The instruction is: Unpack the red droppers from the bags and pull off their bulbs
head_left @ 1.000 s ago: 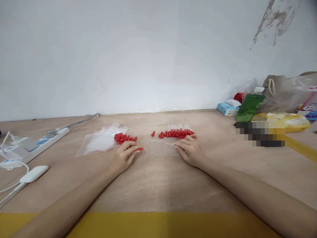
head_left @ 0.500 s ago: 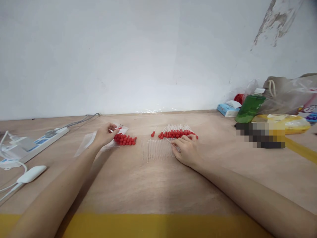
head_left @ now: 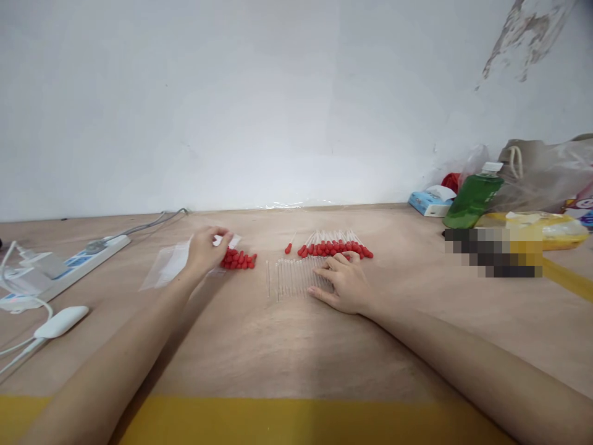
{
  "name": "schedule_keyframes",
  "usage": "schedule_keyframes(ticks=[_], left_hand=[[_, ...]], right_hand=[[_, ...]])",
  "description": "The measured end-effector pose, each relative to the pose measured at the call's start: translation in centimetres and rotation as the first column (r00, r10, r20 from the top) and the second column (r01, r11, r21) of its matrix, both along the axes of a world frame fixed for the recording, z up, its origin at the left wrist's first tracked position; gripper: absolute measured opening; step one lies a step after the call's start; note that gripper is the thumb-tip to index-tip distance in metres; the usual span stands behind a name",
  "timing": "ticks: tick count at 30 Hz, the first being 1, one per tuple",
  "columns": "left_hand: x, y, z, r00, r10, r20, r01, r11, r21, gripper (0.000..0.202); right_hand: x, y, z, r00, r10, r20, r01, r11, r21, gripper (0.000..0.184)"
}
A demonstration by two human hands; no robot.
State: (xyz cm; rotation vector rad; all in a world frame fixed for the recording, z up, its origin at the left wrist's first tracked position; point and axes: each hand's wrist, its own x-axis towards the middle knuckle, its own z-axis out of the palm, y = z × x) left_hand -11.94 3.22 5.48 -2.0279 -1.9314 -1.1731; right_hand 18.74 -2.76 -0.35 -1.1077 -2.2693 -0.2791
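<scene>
My left hand [head_left: 206,250] is above the left side of a pile of small red rubber bulbs [head_left: 239,259]. Its fingertips are pressed together, and whatever lies between them is too small to tell. My right hand [head_left: 345,281] rests with fingers apart over the right end of a row of thin clear tubes [head_left: 291,277]. Thumb and index finger lie on or just above the tubes. Behind that hand is a bunch of droppers [head_left: 336,247], red bulbs toward me, pale tubes pointing away. One single dropper [head_left: 288,248] lies to their left.
Clear plastic bags [head_left: 169,266] lie under and left of my left hand. A power strip [head_left: 69,272] and white adapter [head_left: 62,321] are at the left. At the back right stand a tissue pack [head_left: 430,203], a green bottle [head_left: 472,198] and a yellow packet [head_left: 551,232].
My left hand has closed its fingertips and shifted slightly right beside the red bulbs. The right thumb has moved out leftward over the tubes, spreading the hand. The view has shifted slightly.
</scene>
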Motion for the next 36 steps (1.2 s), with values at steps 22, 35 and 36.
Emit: schedule_keyframes(ticks=[22, 35, 36], left_hand=[[9.4, -0.3, -2.4, 0.916, -0.176, -0.36, 0.16, 0.984, -0.074, 0.017], [9.6, -5.9, -5.1, 0.779, -0.482, -0.401, 0.557, 0.826, 0.09, 0.013], [9.8, -5.9, -5.1, 0.774, -0.491, -0.401, 0.564, 0.821, 0.084, 0.014]], right_hand=[[2.6, 0.6, -0.7, 0.945, -0.135, -0.299, 0.188, 0.969, 0.157, 0.029], [1.6, 0.7, -0.6, 0.981, 0.178, -0.074, -0.169, 0.979, 0.112, 0.032], [1.4, 0.7, -0.7, 0.98, 0.187, -0.063, -0.179, 0.978, 0.11, 0.027]])
